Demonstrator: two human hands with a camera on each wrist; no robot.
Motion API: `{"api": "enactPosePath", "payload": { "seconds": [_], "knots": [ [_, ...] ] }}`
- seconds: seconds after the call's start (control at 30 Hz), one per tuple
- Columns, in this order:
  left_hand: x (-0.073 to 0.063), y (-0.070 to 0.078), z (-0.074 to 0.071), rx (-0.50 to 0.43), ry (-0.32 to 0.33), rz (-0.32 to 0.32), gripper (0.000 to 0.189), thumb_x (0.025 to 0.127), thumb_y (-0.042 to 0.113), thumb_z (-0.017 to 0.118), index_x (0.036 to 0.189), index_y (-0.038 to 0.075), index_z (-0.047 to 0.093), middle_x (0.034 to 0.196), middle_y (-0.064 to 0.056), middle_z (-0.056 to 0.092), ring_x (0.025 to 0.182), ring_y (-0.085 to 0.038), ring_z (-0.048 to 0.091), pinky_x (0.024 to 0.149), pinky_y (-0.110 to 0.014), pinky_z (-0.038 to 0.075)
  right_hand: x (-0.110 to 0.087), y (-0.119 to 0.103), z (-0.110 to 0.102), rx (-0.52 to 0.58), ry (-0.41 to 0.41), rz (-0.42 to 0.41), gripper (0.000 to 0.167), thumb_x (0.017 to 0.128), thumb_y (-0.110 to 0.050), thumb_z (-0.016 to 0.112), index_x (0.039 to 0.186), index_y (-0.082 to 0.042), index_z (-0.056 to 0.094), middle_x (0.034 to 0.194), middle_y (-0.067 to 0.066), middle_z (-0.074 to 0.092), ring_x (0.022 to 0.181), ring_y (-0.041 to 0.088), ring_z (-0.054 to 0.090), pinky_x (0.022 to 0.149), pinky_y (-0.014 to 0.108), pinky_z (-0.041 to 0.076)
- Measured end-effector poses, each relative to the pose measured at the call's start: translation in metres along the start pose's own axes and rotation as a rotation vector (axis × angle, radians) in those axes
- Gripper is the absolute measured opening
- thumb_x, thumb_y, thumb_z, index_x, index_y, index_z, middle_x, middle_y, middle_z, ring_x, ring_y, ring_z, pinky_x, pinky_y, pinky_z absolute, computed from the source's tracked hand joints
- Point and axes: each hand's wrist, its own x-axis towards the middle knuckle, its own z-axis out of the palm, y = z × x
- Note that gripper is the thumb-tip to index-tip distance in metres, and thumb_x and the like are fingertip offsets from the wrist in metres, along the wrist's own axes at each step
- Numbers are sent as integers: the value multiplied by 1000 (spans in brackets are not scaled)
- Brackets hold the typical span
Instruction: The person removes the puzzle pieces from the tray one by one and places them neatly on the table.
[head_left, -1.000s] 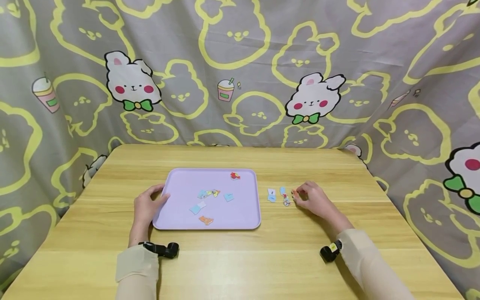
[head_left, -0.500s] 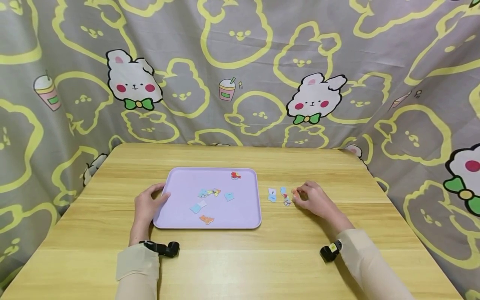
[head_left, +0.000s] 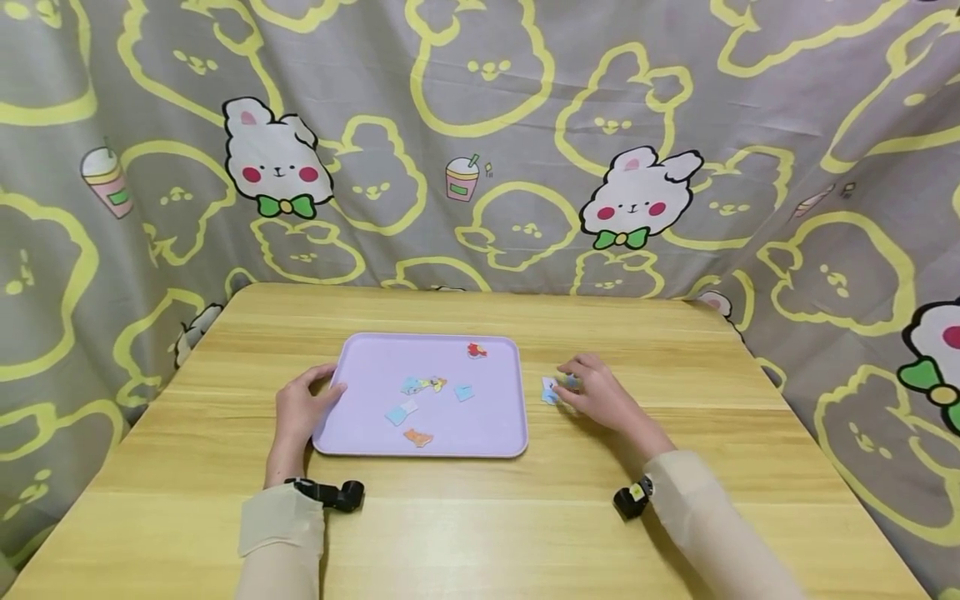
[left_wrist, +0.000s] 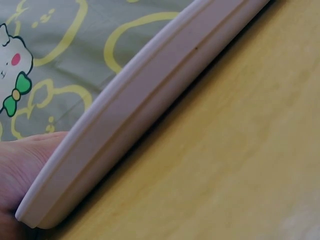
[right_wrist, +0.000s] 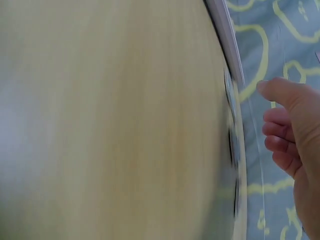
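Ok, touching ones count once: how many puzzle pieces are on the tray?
5: red piece, far right; multicoloured cluster, centre; blue piece, right of that; blue-white piece, nearer; orange piece, nearest.

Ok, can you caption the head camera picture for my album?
Left grip on the purple tray, with colourful pieces; right grip by a blue-and-white piece on the table.

We see a light wooden table (head_left: 480, 525) and, behind it and along both sides, a grey curtain (head_left: 513, 150) printed with yellow outlines (head_left: 416, 75), white rabbits (head_left: 277, 158), green bows (head_left: 621, 239) and pink cups (head_left: 462, 180).
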Motion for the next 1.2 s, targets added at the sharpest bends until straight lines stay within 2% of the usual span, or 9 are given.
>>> {"api": "enactPosePath", "payload": {
  "seconds": [0.13,0.33,0.53,0.67,0.87,0.97,1.1,1.2],
  "knots": [
    [1,1,0,-3,-2,12,46,93,19,66,135,3,57,140,-21,56,139,-40,42,118,-53,30,17,-17,14,44,-27,-22,37,84,-19,76,112,4,68,104,13,64,97,24,57,84,41,54],
    [0,2,3,-9,-6,8,45,93,19,67,135,4,57,140,-20,56,139,-39,43,118,-52,31,40,-43,35,104,-123,-51,44,86,-23,75,121,1,65,114,12,61,105,24,57,93,40,55],
    [0,0,5,-14,12,29,44,92,19,68,133,4,59,138,-20,58,137,-38,46,117,-50,33,61,-61,55,125,-175,-96,43,87,-24,75,122,-2,66,116,9,62,109,22,57,98,38,52],
    [-2,-1,4,-11,11,38,44,92,18,68,133,3,59,137,-21,58,136,-39,46,116,-50,34,72,-72,66,151,-203,-117,44,86,-24,75,123,-1,65,119,11,63,117,26,57,105,41,48],
    [-3,-2,4,-9,15,36,44,92,18,68,133,3,59,136,-20,60,136,-39,46,117,-50,34,84,-84,78,178,-236,-169,44,86,-23,75,121,1,65,113,11,63,111,25,59,110,43,43],
    [-3,-3,3,-18,15,35,45,92,18,68,133,3,59,136,-20,59,136,-38,46,117,-50,34,89,-89,83,179,-262,-183,43,87,-24,74,122,0,66,111,9,63,100,18,57,99,37,49],
    [-4,-3,1,-23,13,29,45,92,18,68,133,4,59,138,-20,58,136,-38,46,116,-50,35,94,-94,87,189,-294,-199,41,88,-25,73,122,-1,66,109,8,63,93,14,54,84,30,50],
    [-3,-4,0,-23,18,25,45,92,18,69,133,4,59,138,-20,58,137,-38,46,117,-50,34,98,-97,91,181,-302,-216,39,90,-23,71,122,-2,66,109,8,63,95,15,55,86,30,51]
  ]
}}
